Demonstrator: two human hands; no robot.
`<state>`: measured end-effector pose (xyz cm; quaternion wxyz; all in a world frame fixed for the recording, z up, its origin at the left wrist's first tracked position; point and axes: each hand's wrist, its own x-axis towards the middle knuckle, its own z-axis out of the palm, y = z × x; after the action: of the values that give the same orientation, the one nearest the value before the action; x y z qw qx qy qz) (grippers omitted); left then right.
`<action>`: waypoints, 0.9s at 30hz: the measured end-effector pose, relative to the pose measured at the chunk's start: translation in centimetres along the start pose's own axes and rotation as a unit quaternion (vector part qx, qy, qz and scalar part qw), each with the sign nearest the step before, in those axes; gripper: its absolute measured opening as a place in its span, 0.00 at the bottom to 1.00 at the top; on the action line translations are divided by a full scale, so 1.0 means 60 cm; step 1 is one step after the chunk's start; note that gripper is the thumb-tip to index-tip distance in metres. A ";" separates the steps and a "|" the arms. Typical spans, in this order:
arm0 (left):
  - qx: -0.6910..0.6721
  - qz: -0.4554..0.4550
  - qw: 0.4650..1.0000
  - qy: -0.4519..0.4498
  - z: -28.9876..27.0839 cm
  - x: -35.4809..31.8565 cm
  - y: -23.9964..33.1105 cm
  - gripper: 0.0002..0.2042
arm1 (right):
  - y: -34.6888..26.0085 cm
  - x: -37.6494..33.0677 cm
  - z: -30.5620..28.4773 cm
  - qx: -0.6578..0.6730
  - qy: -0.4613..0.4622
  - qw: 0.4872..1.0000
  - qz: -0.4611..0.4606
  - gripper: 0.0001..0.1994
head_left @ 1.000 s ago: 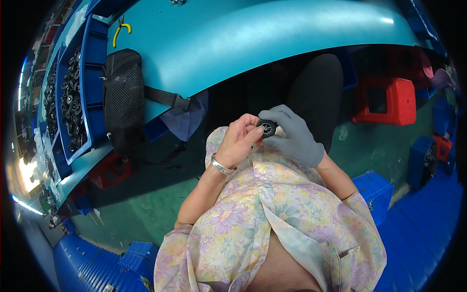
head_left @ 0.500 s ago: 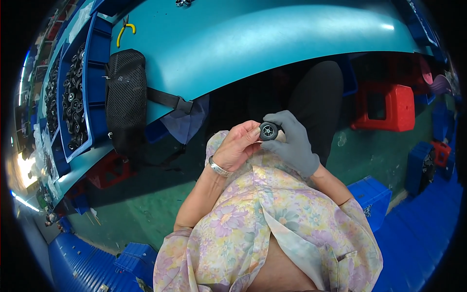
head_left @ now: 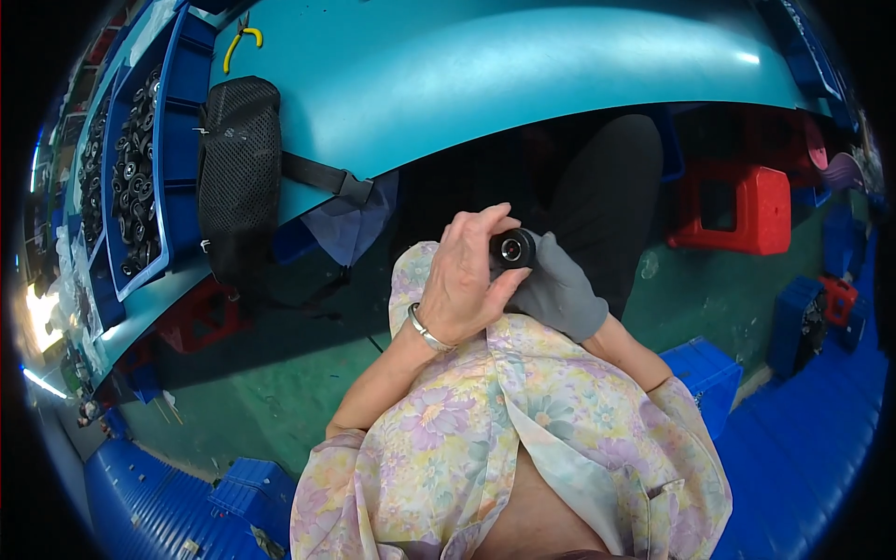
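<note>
Head view: handling wheel (head_left: 513, 248), pinched by left hand (head_left: 460, 278); can't tell grip of right hand (head_left: 564, 293) beside wheel; next likely needs steady hold.

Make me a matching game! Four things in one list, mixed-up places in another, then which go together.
Things:
1. small black round wheel
2. pliers with yellow handles
3. red plastic stool
4. black mesh bag

Places:
A. on the green floor
B. beside the blue plastic bin of black parts
C. held in the bare left hand
D. on the teal tabletop, beyond the bag

Pairs: 1-C; 2-D; 3-A; 4-B
</note>
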<state>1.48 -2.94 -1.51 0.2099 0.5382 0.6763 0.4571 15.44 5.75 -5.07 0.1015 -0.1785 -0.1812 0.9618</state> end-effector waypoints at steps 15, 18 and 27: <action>-0.011 0.021 0.999 0.027 0.011 -0.007 -0.014 0.27 | 0.000 0.001 0.009 0.221 -0.039 0.971 0.085 0.26; 0.021 0.010 1.000 0.012 0.002 -0.004 -0.013 0.27 | -0.005 -0.001 0.007 0.090 0.081 0.989 0.087 0.21; 0.202 0.020 0.979 0.015 0.015 -0.011 -0.015 0.22 | -0.007 0.020 0.045 -0.614 0.188 0.753 -0.147 0.16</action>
<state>1.89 -3.21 -2.85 0.0777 0.5757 0.7472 0.3229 13.35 5.60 -2.91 0.1425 -0.3505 -0.7338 0.5643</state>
